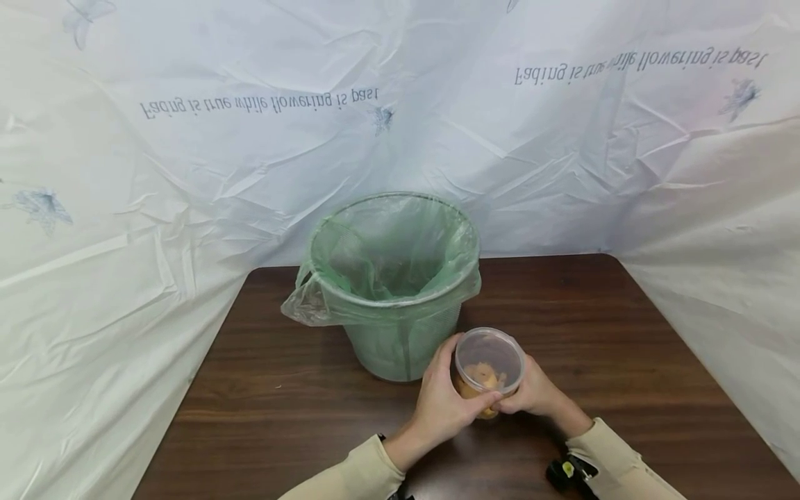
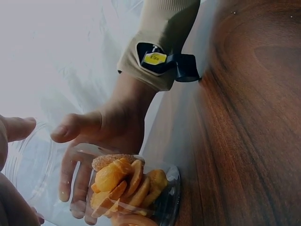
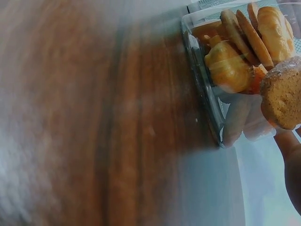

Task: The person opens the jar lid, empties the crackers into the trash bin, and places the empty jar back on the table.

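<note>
Between my two hands is a clear round plastic tub point(image 1: 490, 357), with golden-brown snack pieces point(image 2: 127, 183) lying in its lower part. My left hand point(image 1: 440, 397) grips it from the left, its thumb across the near side. From the other side my right hand point(image 1: 534, 390) holds the wall, and in the left wrist view its fingers show through the clear plastic. A rough brown, crumbly piece point(image 3: 282, 94) and smoother yellow ones press against the wall in the right wrist view. The tub's base is close over the table, its round rim facing up.
A mesh waste bin point(image 1: 400, 347) lined with a green translucent bag point(image 1: 319, 298) stands just behind and left of the tub. It is on a dark brown wooden table point(image 1: 281, 417). White printed plastic sheeting point(image 1: 250, 153) hangs around the back and sides.
</note>
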